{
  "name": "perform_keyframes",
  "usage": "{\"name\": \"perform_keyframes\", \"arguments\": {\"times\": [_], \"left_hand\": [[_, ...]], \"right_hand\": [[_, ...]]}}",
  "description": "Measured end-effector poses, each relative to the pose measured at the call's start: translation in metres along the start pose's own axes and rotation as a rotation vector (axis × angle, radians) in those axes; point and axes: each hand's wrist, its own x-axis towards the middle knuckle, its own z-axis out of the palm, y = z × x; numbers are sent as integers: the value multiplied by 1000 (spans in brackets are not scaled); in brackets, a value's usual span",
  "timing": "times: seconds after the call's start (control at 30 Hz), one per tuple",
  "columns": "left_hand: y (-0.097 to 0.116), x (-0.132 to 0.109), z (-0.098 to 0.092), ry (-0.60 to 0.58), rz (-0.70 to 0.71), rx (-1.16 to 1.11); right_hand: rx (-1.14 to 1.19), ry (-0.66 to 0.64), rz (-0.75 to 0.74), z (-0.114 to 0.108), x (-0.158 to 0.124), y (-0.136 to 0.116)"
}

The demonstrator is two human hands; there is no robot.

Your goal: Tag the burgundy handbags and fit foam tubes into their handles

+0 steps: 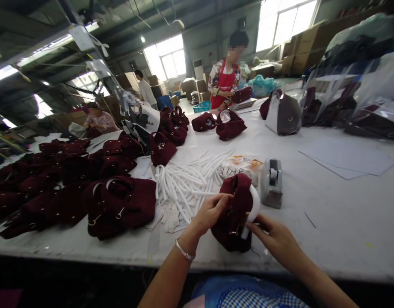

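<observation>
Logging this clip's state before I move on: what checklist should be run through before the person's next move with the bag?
1. Left hand pinches the top of the bag: ok.
2. Right hand reaches the lower end of the tube; firm grip: cannot tell.
3. Tube curves along the bag's right side: ok.
4. Bag rests on the table: ok.
5. Tape dispenser stands beside the bag, apart from it: ok.
6. Spare tubes lie piled behind the left hand: ok.
</observation>
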Motion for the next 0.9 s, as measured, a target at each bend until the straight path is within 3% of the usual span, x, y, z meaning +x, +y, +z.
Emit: {"name": "perform_keyframes", "arguments": {"times": [0.13,0.33,0.4,0.53,0.7,0.9], "left_hand": [[1,-28,-6,-110,32,281],[-3,-27,-1,-59,72,533],[-5,-26,1,-6,90,594],[-13,-28,4,109,144,658],[-22,-29,6,167,140,576],[-17,-31,12,169,182,529]], "right_hand": [[-46,220,-72,5,10,8],[20,340,-97,14,28,7],[7,279,-92,15,35,9],[-116,40,-111,9,47,13],[-226,-232,-159,-6,58,4],[-388,-332,-164,-1,57,-5]]}}
